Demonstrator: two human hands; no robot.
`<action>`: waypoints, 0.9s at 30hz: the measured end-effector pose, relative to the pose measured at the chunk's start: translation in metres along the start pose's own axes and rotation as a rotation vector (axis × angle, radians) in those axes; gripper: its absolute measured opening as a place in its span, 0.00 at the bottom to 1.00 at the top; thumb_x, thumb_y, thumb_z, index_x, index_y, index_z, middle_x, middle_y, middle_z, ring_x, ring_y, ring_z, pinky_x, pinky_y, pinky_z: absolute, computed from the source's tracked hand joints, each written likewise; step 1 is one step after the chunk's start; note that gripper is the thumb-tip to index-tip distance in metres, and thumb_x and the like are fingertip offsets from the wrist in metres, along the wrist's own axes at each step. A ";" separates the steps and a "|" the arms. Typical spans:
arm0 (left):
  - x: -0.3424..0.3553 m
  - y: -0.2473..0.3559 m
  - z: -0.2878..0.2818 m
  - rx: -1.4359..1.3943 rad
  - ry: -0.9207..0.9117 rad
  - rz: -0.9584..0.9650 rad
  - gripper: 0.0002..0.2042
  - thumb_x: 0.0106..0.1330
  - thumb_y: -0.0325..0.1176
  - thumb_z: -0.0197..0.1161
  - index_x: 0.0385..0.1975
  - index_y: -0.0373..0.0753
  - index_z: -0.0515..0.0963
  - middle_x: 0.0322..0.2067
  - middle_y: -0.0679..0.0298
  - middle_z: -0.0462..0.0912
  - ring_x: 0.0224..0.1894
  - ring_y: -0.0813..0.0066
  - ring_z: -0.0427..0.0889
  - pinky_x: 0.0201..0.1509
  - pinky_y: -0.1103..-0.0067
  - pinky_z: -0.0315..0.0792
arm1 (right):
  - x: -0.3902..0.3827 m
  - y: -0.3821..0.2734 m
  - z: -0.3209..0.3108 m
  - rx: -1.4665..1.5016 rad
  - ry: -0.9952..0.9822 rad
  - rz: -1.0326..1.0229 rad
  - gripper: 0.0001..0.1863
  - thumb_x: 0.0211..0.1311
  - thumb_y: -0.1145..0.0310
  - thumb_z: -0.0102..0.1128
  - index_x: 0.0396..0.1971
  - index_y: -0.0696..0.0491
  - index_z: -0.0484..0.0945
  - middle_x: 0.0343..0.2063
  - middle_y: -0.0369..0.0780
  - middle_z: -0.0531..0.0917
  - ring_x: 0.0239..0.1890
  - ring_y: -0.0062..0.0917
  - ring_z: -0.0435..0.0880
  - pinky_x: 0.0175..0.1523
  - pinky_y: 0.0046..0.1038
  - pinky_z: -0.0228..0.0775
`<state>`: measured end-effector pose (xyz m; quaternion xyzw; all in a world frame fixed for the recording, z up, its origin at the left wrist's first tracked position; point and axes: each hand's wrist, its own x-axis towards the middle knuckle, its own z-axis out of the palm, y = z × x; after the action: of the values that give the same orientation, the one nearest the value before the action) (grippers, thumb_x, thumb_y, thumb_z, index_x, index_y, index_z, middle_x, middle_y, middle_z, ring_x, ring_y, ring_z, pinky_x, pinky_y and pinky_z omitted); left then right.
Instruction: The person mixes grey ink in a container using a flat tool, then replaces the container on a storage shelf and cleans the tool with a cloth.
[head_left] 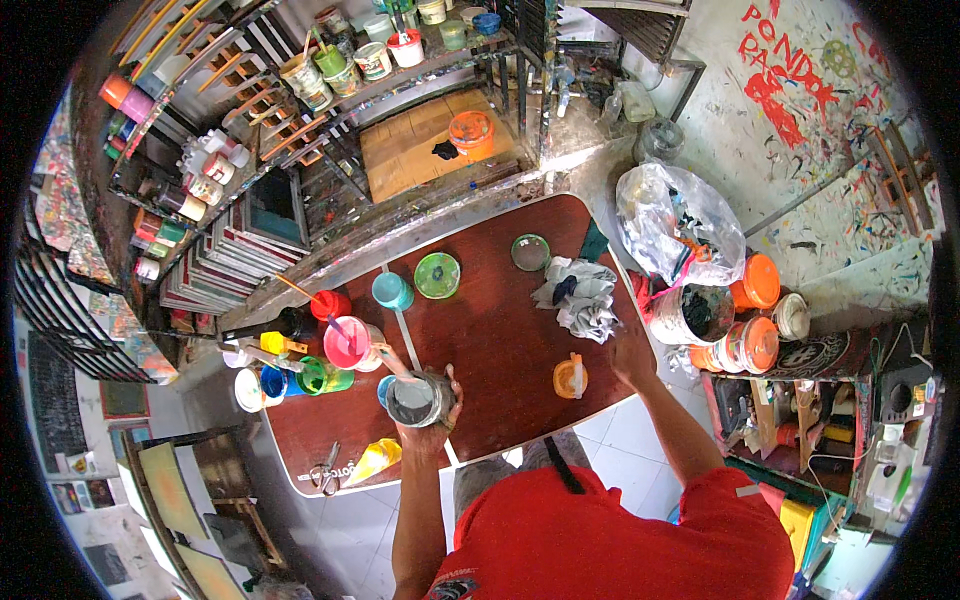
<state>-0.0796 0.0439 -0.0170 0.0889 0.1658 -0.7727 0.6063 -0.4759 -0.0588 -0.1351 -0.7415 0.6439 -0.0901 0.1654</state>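
My left hand (432, 432) is wrapped round a tub of grey paint (415, 400), held up over the near edge of the brown table (480, 330). A wooden stick or handle (393, 358) leans out of the tub's far side. My right hand (630, 357) is by the table's right edge, beside a crumpled grey-white cloth or paper (580, 300) with a dark patch; its fingers are too unclear to read. Between the hands lies an orange lid or small tub (571, 377) with a pale strip across it.
Paint pots stand at the left, among them a pink one (346, 342) and a green one (313, 376). Scissors (325, 470) and a yellow packet (375, 460) lie near left. Farther back are a green lid (437, 275) and a teal cup (392, 291). Buckets (705, 312) crowd the right side.
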 end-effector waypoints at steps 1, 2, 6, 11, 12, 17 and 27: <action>-0.001 0.001 -0.006 -0.042 0.000 -0.015 0.27 0.57 0.54 0.61 0.49 0.39 0.75 0.56 0.50 0.71 0.53 0.46 0.73 0.49 0.49 0.76 | 0.020 0.006 0.002 0.014 0.007 0.052 0.27 0.51 0.74 0.57 0.54 0.58 0.67 0.53 0.53 0.70 0.56 0.47 0.69 0.59 0.43 0.64; 0.000 0.003 -0.016 -0.057 0.042 0.011 0.27 0.57 0.54 0.61 0.49 0.39 0.75 0.56 0.50 0.71 0.53 0.46 0.73 0.50 0.49 0.75 | 0.042 0.014 0.008 0.035 0.125 0.051 0.25 0.52 0.74 0.55 0.54 0.57 0.68 0.52 0.54 0.71 0.55 0.48 0.70 0.58 0.43 0.65; -0.001 -0.008 -0.011 -0.148 -0.003 -0.048 0.30 0.53 0.56 0.63 0.49 0.39 0.76 0.57 0.48 0.69 0.55 0.46 0.71 0.52 0.45 0.72 | 0.117 0.028 0.039 -0.085 0.245 0.086 0.22 0.56 0.68 0.57 0.52 0.53 0.72 0.51 0.54 0.71 0.55 0.46 0.72 0.58 0.40 0.67; -0.015 -0.004 -0.011 -0.142 0.072 0.035 0.31 0.53 0.57 0.63 0.51 0.39 0.74 0.57 0.48 0.69 0.54 0.43 0.71 0.52 0.45 0.72 | 0.152 0.043 0.052 -0.383 0.073 -0.055 0.16 0.58 0.66 0.56 0.46 0.53 0.77 0.49 0.48 0.74 0.51 0.42 0.74 0.56 0.39 0.69; -0.012 -0.004 -0.009 -0.131 0.082 0.049 0.32 0.53 0.57 0.63 0.51 0.39 0.74 0.57 0.48 0.69 0.54 0.43 0.71 0.51 0.45 0.72 | 0.154 0.054 0.051 -0.250 0.198 -0.008 0.14 0.60 0.67 0.54 0.45 0.54 0.77 0.46 0.47 0.76 0.48 0.41 0.75 0.54 0.38 0.69; -0.019 -0.003 -0.001 -0.118 0.002 0.045 0.32 0.55 0.57 0.61 0.53 0.39 0.72 0.56 0.48 0.69 0.54 0.42 0.72 0.49 0.46 0.75 | 0.131 -0.002 -0.016 0.313 0.600 -0.166 0.10 0.69 0.67 0.45 0.35 0.58 0.72 0.30 0.46 0.77 0.33 0.38 0.77 0.41 0.33 0.68; -0.009 -0.009 0.006 -0.043 -0.096 0.017 0.31 0.55 0.56 0.60 0.52 0.37 0.72 0.56 0.48 0.69 0.53 0.44 0.72 0.48 0.45 0.74 | 0.117 -0.047 -0.083 0.722 0.429 0.053 0.15 0.69 0.63 0.50 0.31 0.61 0.71 0.22 0.48 0.74 0.25 0.31 0.71 0.36 0.33 0.66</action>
<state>-0.0859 0.0517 -0.0072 0.0399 0.1524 -0.7671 0.6218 -0.4429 -0.1792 -0.0505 -0.5838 0.6097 -0.4579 0.2791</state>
